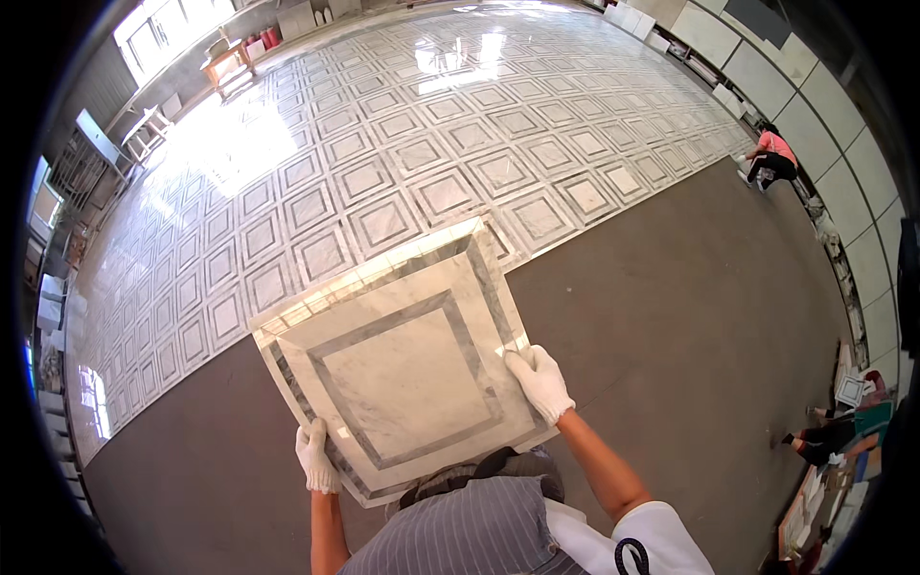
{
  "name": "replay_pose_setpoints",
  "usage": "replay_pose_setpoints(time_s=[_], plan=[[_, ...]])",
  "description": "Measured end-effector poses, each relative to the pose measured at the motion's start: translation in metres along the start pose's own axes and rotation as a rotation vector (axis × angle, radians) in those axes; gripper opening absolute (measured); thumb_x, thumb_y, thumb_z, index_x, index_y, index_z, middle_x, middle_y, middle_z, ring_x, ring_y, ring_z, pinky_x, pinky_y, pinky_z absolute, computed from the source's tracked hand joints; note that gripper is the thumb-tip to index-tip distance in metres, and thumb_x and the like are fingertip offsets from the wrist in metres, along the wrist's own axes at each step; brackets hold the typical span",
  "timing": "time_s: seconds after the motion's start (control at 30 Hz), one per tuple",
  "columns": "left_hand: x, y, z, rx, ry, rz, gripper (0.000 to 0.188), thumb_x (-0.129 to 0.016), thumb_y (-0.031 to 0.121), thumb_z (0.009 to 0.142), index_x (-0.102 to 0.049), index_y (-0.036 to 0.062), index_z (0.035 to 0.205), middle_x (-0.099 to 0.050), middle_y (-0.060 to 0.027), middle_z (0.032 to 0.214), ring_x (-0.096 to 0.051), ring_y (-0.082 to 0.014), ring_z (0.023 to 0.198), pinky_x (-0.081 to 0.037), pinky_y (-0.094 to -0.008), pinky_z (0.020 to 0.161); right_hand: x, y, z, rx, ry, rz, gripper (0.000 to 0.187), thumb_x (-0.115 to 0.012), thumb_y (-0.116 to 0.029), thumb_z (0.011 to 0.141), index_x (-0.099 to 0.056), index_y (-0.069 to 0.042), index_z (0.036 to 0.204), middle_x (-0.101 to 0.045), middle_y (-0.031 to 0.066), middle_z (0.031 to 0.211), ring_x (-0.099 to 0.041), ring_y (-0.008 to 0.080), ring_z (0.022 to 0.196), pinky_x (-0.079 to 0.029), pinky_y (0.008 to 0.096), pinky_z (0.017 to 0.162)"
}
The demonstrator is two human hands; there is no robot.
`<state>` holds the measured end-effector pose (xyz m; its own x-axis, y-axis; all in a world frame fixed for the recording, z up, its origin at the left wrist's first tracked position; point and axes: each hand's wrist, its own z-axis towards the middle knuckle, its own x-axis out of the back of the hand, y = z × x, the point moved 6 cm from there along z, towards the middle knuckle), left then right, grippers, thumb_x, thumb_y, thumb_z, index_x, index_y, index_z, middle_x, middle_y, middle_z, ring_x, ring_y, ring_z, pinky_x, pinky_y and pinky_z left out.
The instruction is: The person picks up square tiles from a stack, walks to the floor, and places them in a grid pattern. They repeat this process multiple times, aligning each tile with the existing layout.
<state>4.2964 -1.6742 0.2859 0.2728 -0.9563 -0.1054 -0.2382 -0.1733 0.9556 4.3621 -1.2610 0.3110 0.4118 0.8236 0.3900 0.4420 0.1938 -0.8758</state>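
A large square marble tile [402,379], cream with inlaid grey square bands, is held up tilted in front of my body. My left hand [316,456], in a white knit glove, grips its left edge near the lower corner. On the opposite edge my right hand [540,382], gloved the same way, is closed with the thumb on the tile's face. The fingers behind the tile are hidden. Beyond it spreads a floor of laid patterned tiles [383,220], with a bordering edge just past the held tile's top.
Brown bare floor [661,278] lies to the right and around my feet. One person [774,158] in a pink top crouches at the far right; another person [843,431] is at the right rim. A wooden table [227,65] stands far left. Pale slabs [800,125] line the right wall.
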Motion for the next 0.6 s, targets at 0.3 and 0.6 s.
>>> replay_pose_setpoints(time_s=[0.3, 0.6], plan=[[-0.041, 0.002, 0.075, 0.000, 0.020, 0.070, 0.016, -0.065, 0.021, 0.087, -0.058, 0.0061, 0.088, -0.056, 0.0042, 0.078, -0.049, -0.0044, 0.069, -0.042, -0.0216, 0.064, -0.025, 0.032, 0.097, -0.194, -0.078, 0.487, 0.035, -0.065, -0.031, 0.086, -0.064, 0.003, 0.094, -0.061, 0.0006, 0.082, -0.051, 0.0079, 0.075, -0.043, 0.0254, 0.068], [-0.075, -0.204, 0.180, 0.164, 0.092, 0.108, 0.024, -0.067, 0.026, 0.087, -0.061, 0.0032, 0.091, -0.061, 0.0003, 0.082, -0.054, -0.0076, 0.070, -0.045, -0.0251, 0.063, -0.094, 0.171, 0.251, -0.021, -0.035, 0.164, 0.041, -0.066, -0.033, 0.083, -0.063, 0.006, 0.093, -0.065, 0.0146, 0.086, -0.058, 0.0205, 0.079, -0.046, 0.0336, 0.072]])
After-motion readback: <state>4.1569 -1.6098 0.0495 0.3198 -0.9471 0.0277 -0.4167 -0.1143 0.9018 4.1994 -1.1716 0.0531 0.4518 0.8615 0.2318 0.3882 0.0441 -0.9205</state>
